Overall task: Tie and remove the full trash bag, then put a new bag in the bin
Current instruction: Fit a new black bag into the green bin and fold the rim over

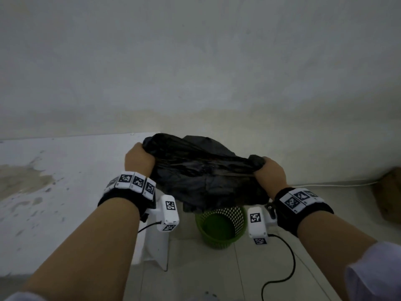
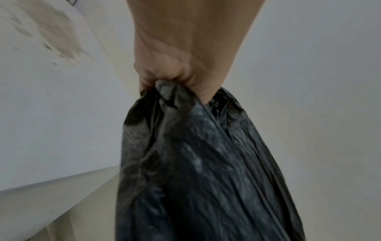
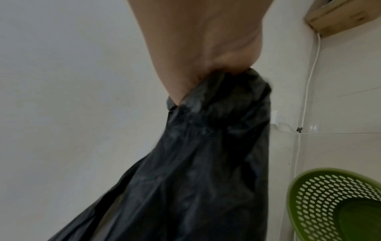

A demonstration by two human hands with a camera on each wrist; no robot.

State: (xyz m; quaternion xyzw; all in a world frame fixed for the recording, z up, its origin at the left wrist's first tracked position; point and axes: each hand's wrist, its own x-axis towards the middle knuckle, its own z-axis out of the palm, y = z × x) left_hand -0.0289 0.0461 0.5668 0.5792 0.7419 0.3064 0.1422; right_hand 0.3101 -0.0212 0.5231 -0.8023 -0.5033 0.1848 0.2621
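Head camera first: both fists are raised in front of a pale wall, and one crinkled black plastic trash bag [image 1: 201,170] is stretched between them, its body sagging toward the one green perforated plastic bin [image 1: 220,227] that stands on the tiled floor [image 1: 217,274] below, close to the wall. The left hand [image 1: 138,158] is clenched tight on a bunched corner of the film, and the left wrist camera shows the plastic gathered and squeezed out from under the curled fingers [image 2: 164,73]. The right hand [image 1: 272,172] grips the opposite corner the same way, with black folds spilling from its fist in the right wrist view. The bin looks bare inside, its holes and green bottom showing, so I take this bag to be the fresh one, being shaken or pulled open before lining. That puts the task near its last step, though no tied full bag is in sight to confirm it. The next move calls for finding the bag's mouth, parting it, lowering it into the bin and folding the edge over the rim; thin film clings to itself, so opening it may take some rubbing. Counted: two hands, one bag, one bin, plus one white cable [image 1: 338,184] along the floor's far right edge.
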